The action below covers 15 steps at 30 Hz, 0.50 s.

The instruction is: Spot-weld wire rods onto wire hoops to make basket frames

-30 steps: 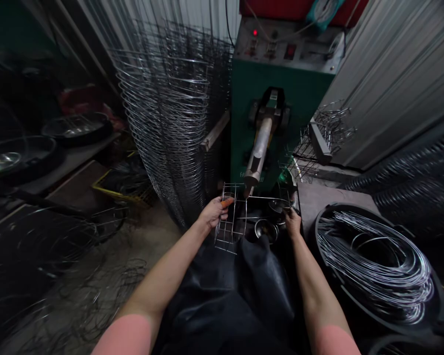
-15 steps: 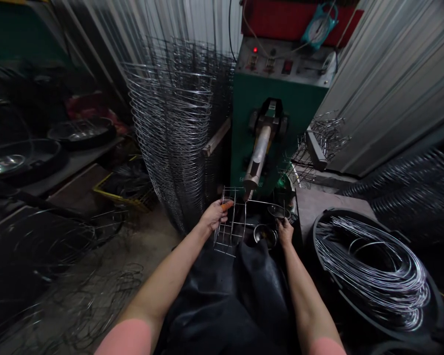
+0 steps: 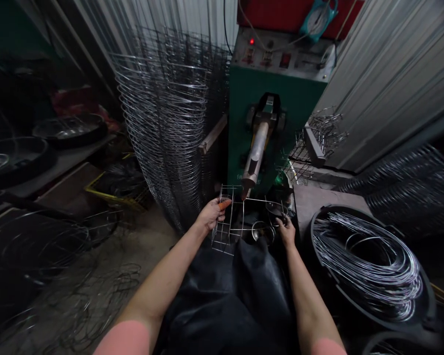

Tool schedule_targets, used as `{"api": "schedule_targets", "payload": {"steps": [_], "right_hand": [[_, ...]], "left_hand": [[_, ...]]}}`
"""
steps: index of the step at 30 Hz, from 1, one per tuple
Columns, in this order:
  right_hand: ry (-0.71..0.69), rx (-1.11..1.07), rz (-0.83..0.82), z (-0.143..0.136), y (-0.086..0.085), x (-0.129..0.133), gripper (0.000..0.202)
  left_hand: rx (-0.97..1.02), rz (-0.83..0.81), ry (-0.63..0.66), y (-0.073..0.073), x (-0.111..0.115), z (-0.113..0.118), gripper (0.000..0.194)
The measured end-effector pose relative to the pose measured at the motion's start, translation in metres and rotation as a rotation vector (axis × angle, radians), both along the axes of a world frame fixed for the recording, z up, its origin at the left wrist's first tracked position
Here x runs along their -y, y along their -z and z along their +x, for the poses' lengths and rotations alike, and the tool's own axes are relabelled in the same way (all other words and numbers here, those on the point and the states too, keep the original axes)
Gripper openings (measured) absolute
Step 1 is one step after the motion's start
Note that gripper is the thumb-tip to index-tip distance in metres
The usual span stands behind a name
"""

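My left hand (image 3: 209,216) is closed on the left side of a wire rack (image 3: 222,236), a small frame of crossed metal rods. An orange piece (image 3: 225,203) shows at its fingertips; I cannot tell whether it is a finger cover or a grip. The rack sits just under the tip of the metal arm (image 3: 254,160) of a green machine (image 3: 240,113), with a rod close to the tip. My right hand (image 3: 287,230) is pinched beside a round dish (image 3: 276,209) at the rack's right end; what its fingers hold is too dark to make out. Below is a metal bowl (image 3: 262,232).
On the right stands a black tub (image 3: 320,276) with a coil of wire (image 3: 385,276). A tall stack of wire baskets (image 3: 163,113) rises at the left of the machine. Loose wire (image 3: 107,296) litters the floor, near a yellow crate (image 3: 111,197). A black apron (image 3: 222,305) covers my lap.
The camera view has shifted slightly. My right hand's fingers have changed position a little near the dish. My left hand keeps its hold on the rack under the arm.
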State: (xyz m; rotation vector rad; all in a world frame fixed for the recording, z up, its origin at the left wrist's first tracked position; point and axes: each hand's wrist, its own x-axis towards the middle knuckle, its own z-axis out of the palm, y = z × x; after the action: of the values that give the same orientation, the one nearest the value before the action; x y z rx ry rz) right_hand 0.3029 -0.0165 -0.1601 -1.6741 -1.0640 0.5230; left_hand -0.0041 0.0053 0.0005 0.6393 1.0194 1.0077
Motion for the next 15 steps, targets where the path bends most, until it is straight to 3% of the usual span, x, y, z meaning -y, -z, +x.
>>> {"api": "schedule_targets", "payload": {"steps": [5,10,15], "right_hand": [[0.123,0.056,0.004,0.021,0.010,0.051,0.055],[0.037,0.155,-0.144,0.025,0.030,0.096,0.042],[0.105,0.217,-0.123,0.022,0.013,0.098,0.037]], "left_hand": [[0.010,0.006,-0.001,-0.001,0.001,0.000,0.042],[0.012,0.043,-0.012,-0.004,0.003,0.001,0.040],[-0.001,0.091,-0.042,-0.002,0.005,0.004,0.040]]}}
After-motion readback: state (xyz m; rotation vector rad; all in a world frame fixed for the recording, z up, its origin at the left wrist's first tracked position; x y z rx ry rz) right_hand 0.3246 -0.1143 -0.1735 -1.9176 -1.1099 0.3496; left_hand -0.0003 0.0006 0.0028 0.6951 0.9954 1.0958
